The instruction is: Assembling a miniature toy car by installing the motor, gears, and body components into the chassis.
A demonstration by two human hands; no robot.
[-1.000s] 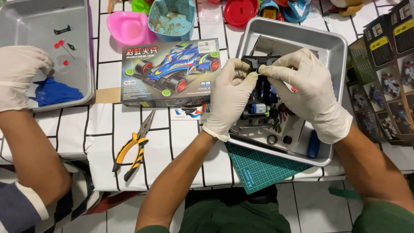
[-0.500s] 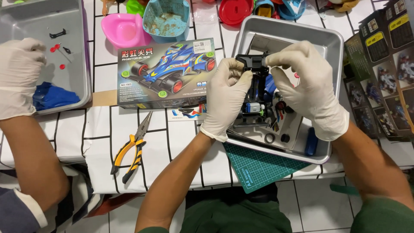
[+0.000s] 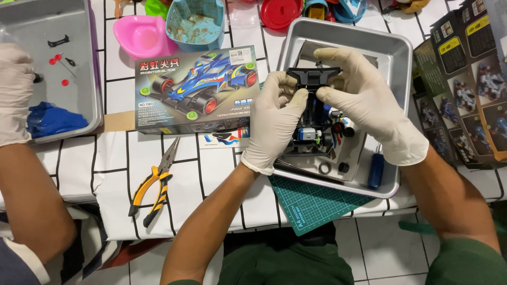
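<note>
The kit box point(image 3: 196, 89) lies left of the metal tray point(image 3: 393, 58) (pliers point(image 3: 154, 182) in front of it).

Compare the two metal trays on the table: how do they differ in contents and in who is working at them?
The right tray holds a black toy car chassis and a blue-handled screwdriver; the left tray holds small red and black parts and a blue piece. Both of the person's hands, left hand and right hand, work over the right tray; another person's gloved hand rests at the left tray. Both trays are grey metal.

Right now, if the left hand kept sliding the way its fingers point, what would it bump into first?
The left hand points up and slightly right, already touching the black toy car frame. Beyond that, probably the metal tray's far wall, though depth is unclear.
</note>
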